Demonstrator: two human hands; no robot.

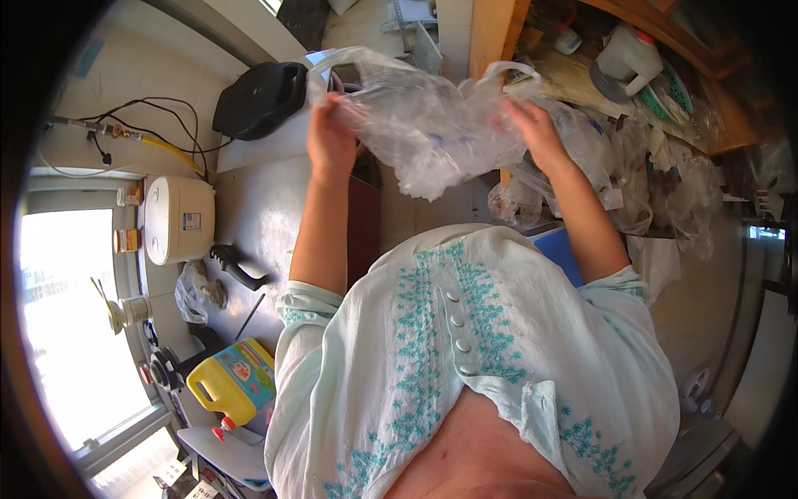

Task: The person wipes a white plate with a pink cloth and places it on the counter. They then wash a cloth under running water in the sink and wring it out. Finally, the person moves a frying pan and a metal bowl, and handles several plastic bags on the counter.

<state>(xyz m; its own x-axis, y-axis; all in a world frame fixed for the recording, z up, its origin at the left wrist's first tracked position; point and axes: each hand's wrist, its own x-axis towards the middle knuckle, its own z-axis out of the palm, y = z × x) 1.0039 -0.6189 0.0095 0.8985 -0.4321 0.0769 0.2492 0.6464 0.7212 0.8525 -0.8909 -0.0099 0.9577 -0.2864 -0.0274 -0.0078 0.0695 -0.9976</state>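
Observation:
A crumpled clear plastic bag point(430, 125) is stretched between my two hands, in front of my body. My left hand point(333, 137) grips its left side, with the fingers partly hidden behind the thin film. My right hand point(535, 134) holds the other side, close to a looped handle point(514, 67) that stands up from the bag. The plastic is blurred in places. More clear plastic bags point(586, 140) hang just right of my right hand.
To the left, a metal counter point(255, 193) carries a white container point(181, 219), a black handled tool point(237, 267) and a yellow jug point(234, 380). A black appliance point(259, 101) stands beyond. At upper right, a wooden shelf point(499, 37) frames a plastic jug point(626, 59) and teal baskets point(667, 93).

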